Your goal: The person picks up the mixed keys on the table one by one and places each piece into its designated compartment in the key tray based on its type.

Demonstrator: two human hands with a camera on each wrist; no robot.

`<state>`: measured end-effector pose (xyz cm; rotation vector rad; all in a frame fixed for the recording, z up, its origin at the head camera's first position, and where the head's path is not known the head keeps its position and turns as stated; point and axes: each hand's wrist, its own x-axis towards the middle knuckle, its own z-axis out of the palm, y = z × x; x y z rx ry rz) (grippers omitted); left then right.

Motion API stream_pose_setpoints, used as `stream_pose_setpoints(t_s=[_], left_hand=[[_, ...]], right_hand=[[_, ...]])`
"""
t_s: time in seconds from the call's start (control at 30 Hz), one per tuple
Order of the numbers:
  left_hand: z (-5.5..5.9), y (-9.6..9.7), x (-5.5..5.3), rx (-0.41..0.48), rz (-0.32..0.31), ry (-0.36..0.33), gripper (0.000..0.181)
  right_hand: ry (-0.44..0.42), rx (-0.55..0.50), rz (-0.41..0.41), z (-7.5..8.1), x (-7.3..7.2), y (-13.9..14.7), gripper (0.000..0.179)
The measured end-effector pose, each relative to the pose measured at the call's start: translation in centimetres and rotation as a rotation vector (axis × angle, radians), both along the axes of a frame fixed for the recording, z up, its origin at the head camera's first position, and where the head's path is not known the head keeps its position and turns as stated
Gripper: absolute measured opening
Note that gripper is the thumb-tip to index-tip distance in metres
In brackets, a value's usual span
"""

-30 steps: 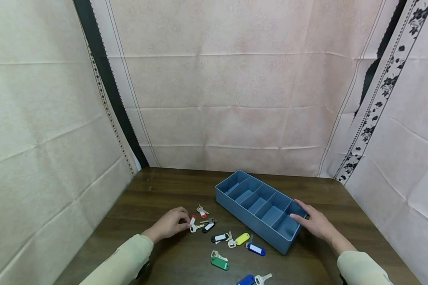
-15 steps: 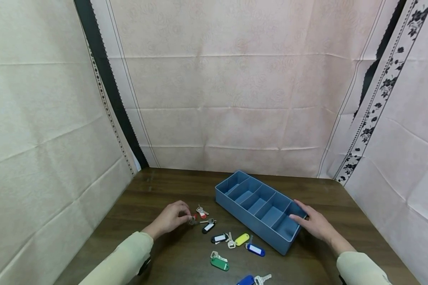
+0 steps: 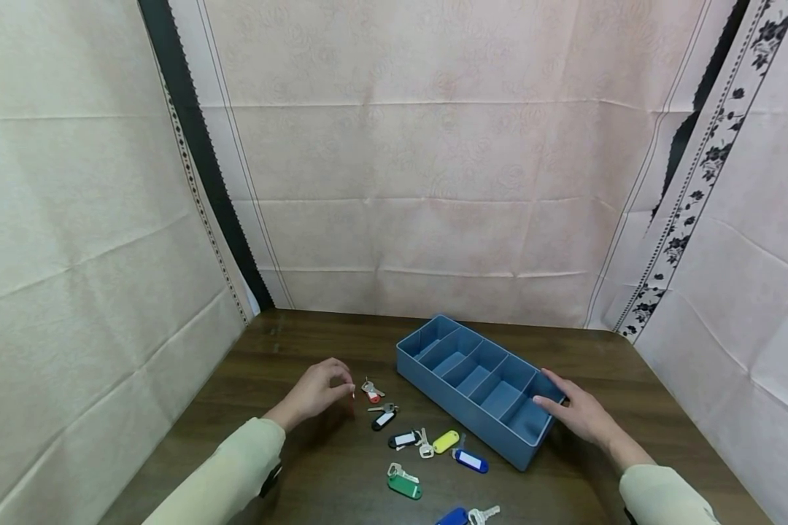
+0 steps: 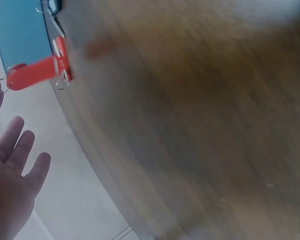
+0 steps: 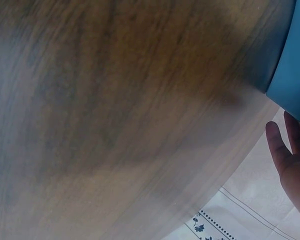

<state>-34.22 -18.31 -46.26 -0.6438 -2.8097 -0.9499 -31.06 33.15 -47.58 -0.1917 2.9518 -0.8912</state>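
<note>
My left hand (image 3: 320, 391) pinches the metal ring of a red key tag (image 4: 32, 75) between its fingertips. In the left wrist view the tag hangs from the ring, with the other fingers spread below. Its key cannot be made out clearly. A second red key tag (image 3: 373, 397) with a key lies just right of this hand. At the right end of a blue divided box (image 3: 460, 397), my right hand (image 3: 581, 412) grips the rim, thumb over the edge and fingers along the outside wall.
Right of the left hand lie black key tags (image 3: 384, 420), one beside a yellow tag (image 3: 446, 440) and a blue tag (image 3: 470, 460). Nearer are a green tag (image 3: 404, 485) and another blue tag (image 3: 453, 517). Cloth (image 3: 433, 182) hangs around the wooden table (image 3: 341, 481).
My left hand has picked up the red key tag from the table and raised it slightly. The right hand and the box have stayed in place.
</note>
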Motion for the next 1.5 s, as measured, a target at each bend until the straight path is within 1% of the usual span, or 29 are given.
stream_pose_setpoints(t_s=[0.3,0.43,0.67,0.9,1.03,1.4,1.5], left_hand=[[0.9,1.3,-0.8,0.042,0.026,0.017,0.011],[1.4,1.9,-1.1,0.061,0.036,0.014,0.009],[2.2,2.9,-1.6,0.115,0.042,0.000,0.009],[2.8,4.1,-2.2,0.150,0.036,0.021,0.009],[3.2,4.8,-2.6,0.164,0.038,0.020,0.008],[4.5,6.6,-3.8,0.236,0.074,0.003,0.007],[4.7,7.1,-4.3,0.250,0.070,0.005,0.007]], right_hand=[[-0.009,-0.004,-0.012,-0.1,0.0,0.0,0.082],[-0.004,-0.008,-0.014,-0.2,0.0,0.0,0.081],[-0.001,-0.011,-0.011,-0.1,0.1,-0.1,0.081],[-0.006,-0.013,-0.015,-0.1,0.1,-0.2,0.081],[-0.009,-0.012,-0.013,-0.1,0.0,-0.1,0.081],[0.015,-0.019,0.000,-0.4,-0.2,0.1,0.079],[0.016,-0.023,0.002,-0.3,-0.1,0.0,0.079]])
